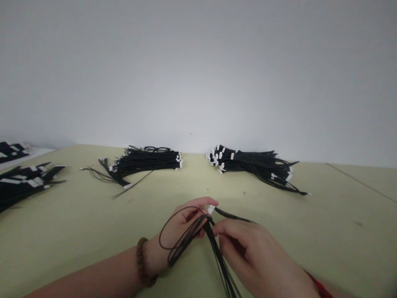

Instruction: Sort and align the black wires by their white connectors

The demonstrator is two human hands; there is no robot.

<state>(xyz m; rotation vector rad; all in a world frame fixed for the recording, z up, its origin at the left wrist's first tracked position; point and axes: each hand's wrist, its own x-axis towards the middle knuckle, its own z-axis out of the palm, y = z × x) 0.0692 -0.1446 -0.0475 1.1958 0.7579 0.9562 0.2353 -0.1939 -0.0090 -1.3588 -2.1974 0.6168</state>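
My left hand (186, 221), with a beaded bracelet (142, 260) on its wrist, is closed around a wire harness of thin black wires (214, 240). A white connector (211, 209) on the harness shows at its index fingertip. Some wires loop over the palm, while others hang down toward the bottom edge. Close beside it on the right, my right hand (245, 244) has thumb and fingers pinched at the black wires below the connector. Its fingertips are partly hidden, so exactly which strands they grip is unclear. A few wires pass from the connector behind the right hand.
Two piles of black wire harnesses with white connectors, a left pile (145, 160) and a right pile (251, 163), lie at the back against the wall. Black-framed glasses (157, 149) rest on the left one. More harnesses (27, 182) lie at the far left of the table (93, 223).
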